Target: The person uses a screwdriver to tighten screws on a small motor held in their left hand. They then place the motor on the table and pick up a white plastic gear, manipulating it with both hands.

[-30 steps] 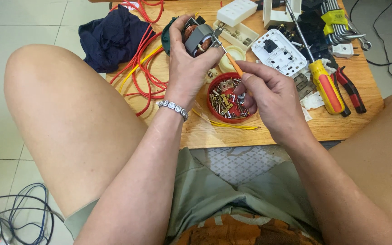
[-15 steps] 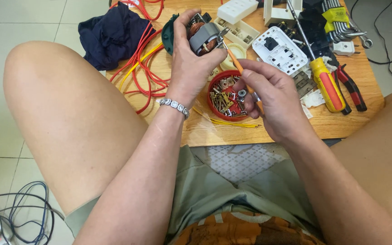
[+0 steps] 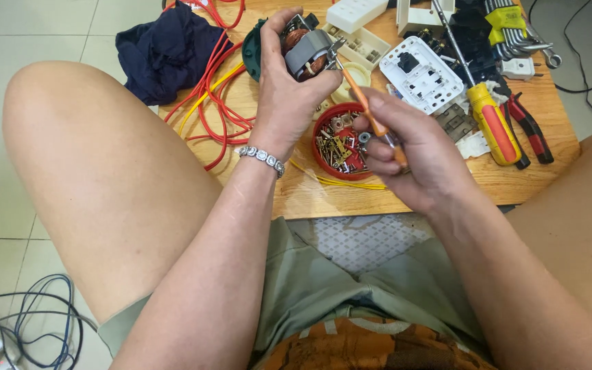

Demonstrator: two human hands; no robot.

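Upper left of the frame: 1 dark blue cloth [image 3: 166,48] beside a tangle of red and yellow wires [image 3: 210,103] on the wooden table [image 3: 296,195]. Upper centre: left hand [image 3: 289,96] clamped around 1 small electric motor [image 3: 306,51], right hand [image 3: 416,161] closed on 1 orange-handled screwdriver [image 3: 371,116] whose tip meets the motor, above 1 red bowl of screws [image 3: 340,144]. Right: 1 white switch plate [image 3: 423,72], 1 yellow-red screwdriver [image 3: 495,127], red pliers [image 3: 532,127].

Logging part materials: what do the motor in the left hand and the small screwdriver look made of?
Motor: grey metal core, matte; reddish-brown windings, likely copper.
Small screwdriver: orange handle, probably plastic; its tip is too small to tell.
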